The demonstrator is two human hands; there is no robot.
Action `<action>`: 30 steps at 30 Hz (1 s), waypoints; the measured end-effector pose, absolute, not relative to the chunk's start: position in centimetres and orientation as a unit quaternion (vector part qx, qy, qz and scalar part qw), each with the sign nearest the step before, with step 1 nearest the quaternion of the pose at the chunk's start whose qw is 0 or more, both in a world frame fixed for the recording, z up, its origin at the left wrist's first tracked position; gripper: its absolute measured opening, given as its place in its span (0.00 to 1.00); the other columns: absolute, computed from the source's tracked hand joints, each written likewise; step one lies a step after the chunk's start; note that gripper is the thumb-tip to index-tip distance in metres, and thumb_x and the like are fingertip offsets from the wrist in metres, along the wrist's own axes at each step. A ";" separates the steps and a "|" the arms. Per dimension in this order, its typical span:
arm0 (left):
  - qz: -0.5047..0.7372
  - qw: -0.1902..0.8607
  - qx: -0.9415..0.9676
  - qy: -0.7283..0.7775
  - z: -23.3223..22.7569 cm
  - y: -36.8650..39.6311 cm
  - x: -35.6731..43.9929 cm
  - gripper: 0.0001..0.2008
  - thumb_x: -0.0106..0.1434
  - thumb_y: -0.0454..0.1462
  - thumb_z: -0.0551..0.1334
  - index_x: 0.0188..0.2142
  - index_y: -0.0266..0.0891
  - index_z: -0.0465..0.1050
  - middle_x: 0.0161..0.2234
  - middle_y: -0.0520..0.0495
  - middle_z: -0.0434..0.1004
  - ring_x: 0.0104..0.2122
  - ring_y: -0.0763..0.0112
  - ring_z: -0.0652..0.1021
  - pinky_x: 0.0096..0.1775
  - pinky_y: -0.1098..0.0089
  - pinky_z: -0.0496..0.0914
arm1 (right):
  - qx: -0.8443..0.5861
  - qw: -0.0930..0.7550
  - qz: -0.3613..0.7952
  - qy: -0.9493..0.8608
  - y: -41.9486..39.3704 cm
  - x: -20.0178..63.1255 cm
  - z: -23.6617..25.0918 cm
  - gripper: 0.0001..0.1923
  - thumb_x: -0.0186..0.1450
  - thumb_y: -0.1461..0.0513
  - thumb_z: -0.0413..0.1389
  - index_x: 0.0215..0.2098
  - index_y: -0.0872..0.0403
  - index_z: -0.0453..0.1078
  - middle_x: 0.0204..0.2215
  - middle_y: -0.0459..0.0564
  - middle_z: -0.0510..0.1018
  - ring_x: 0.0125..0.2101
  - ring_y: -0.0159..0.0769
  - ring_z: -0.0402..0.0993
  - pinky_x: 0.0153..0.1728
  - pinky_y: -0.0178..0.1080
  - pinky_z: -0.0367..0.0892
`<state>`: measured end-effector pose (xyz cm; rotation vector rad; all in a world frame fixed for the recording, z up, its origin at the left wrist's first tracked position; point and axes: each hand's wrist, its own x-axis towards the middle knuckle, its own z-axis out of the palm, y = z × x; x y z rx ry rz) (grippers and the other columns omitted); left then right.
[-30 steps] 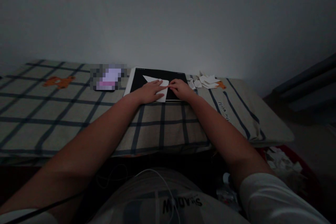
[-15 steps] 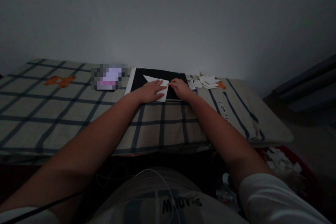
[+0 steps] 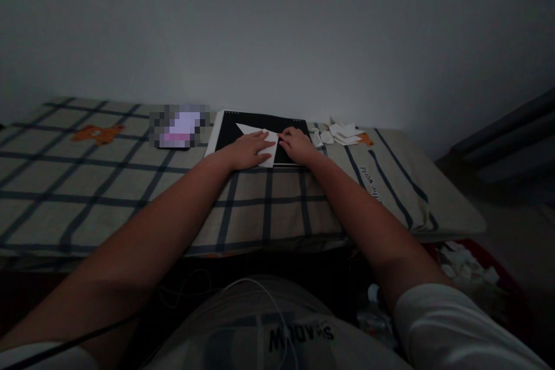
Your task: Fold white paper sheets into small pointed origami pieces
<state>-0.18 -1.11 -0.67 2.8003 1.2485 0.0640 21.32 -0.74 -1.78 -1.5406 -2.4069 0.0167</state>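
A white folded paper with a pointed corner lies on a black tablet-like slab on the checked bedsheet. My left hand lies flat on the paper, fingers spread, pressing it down. My right hand rests at the paper's right edge, fingertips pinching or pressing its fold. Both forearms stretch out from the bottom of the view over the bed.
The plaid bedsheet has orange bear patches. A blurred phone-like object lies left of the slab. Several white paper scraps sit to its right. A red bin with crumpled paper stands low right. A white cable crosses my lap.
Almost nothing has moved. My right fingertips have shifted slightly along the paper's right edge, and the view has tilted a touch.
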 end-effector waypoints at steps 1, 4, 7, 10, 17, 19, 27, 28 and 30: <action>0.022 0.037 0.912 0.408 -0.7 -1.1 -0.2 0.30 0.73 0.48 0.51 0.69 0.39 0.59 0.73 0.40 0.46 0.72 0.59 0.52 0.68 0.62 0.49 | -0.530 0.145 0.005 -0.835 -0.7 21.4 -1.8 0.22 0.73 0.61 0.47 0.61 0.56 0.70 0.57 0.61 0.71 0.53 0.50 0.66 0.52 0.50 0.64; 0.026 0.038 0.911 0.409 -0.6 -1.3 -0.1 0.30 0.72 0.48 0.51 0.69 0.39 0.59 0.73 0.40 0.47 0.71 0.59 0.53 0.68 0.61 0.50 | -0.502 0.159 0.011 -0.850 -0.6 21.6 -1.8 0.21 0.73 0.60 0.46 0.58 0.57 0.74 0.54 0.60 0.72 0.52 0.48 0.66 0.52 0.48 0.63; 0.026 0.040 0.911 0.410 -0.4 -1.4 -0.1 0.30 0.72 0.48 0.52 0.69 0.37 0.60 0.72 0.38 0.48 0.71 0.58 0.53 0.68 0.62 0.50 | -0.470 0.170 0.011 -0.866 -0.5 21.9 -1.8 0.20 0.74 0.59 0.46 0.50 0.57 0.78 0.49 0.59 0.75 0.49 0.46 0.66 0.50 0.46 0.62; 0.025 0.041 0.911 0.410 -0.4 -1.3 0.0 0.30 0.72 0.47 0.52 0.69 0.39 0.59 0.72 0.40 0.48 0.71 0.58 0.54 0.68 0.61 0.50 | -0.440 0.182 0.002 -0.879 -0.5 22.1 -1.8 0.18 0.72 0.60 0.48 0.44 0.57 0.81 0.45 0.58 0.77 0.46 0.45 0.66 0.49 0.46 0.62; 0.030 0.041 0.911 0.409 -0.9 -0.8 -0.1 0.30 0.71 0.49 0.52 0.68 0.39 0.62 0.73 0.40 0.48 0.71 0.57 0.54 0.68 0.60 0.50 | -0.394 0.211 0.007 -0.895 -0.6 22.2 -1.6 0.14 0.68 0.62 0.53 0.32 0.55 0.80 0.37 0.56 0.78 0.42 0.44 0.68 0.47 0.47 0.63; 0.031 0.041 0.911 0.408 -0.9 -0.8 -0.1 0.30 0.71 0.49 0.52 0.68 0.38 0.62 0.72 0.40 0.48 0.71 0.57 0.54 0.68 0.60 0.51 | -0.381 0.213 0.010 -0.900 -0.6 22.2 -1.6 0.14 0.68 0.62 0.53 0.31 0.55 0.80 0.37 0.55 0.79 0.42 0.43 0.68 0.47 0.46 0.63; 0.029 0.038 0.909 0.415 -0.8 -0.9 -0.1 0.30 0.72 0.50 0.51 0.68 0.39 0.62 0.72 0.41 0.49 0.71 0.58 0.54 0.68 0.61 0.50 | -0.331 0.225 0.029 -0.916 -0.9 22.1 -1.6 0.13 0.66 0.63 0.54 0.27 0.54 0.77 0.34 0.53 0.80 0.39 0.41 0.70 0.45 0.45 0.65; 0.028 0.038 0.909 0.415 -0.8 -1.0 -0.1 0.30 0.71 0.50 0.51 0.68 0.39 0.62 0.72 0.41 0.50 0.71 0.58 0.54 0.68 0.61 0.51 | -0.318 0.225 0.039 -0.920 -0.9 22.2 -1.6 0.13 0.65 0.63 0.54 0.27 0.54 0.77 0.33 0.52 0.80 0.39 0.41 0.70 0.46 0.45 0.65; 0.029 0.039 0.910 0.412 -0.7 -1.0 -0.1 0.30 0.71 0.50 0.52 0.68 0.39 0.62 0.72 0.41 0.50 0.71 0.58 0.54 0.67 0.61 0.51 | -0.292 0.224 0.061 -0.928 -0.9 22.2 -1.5 0.12 0.65 0.63 0.54 0.27 0.54 0.78 0.32 0.52 0.80 0.38 0.40 0.71 0.46 0.45 0.65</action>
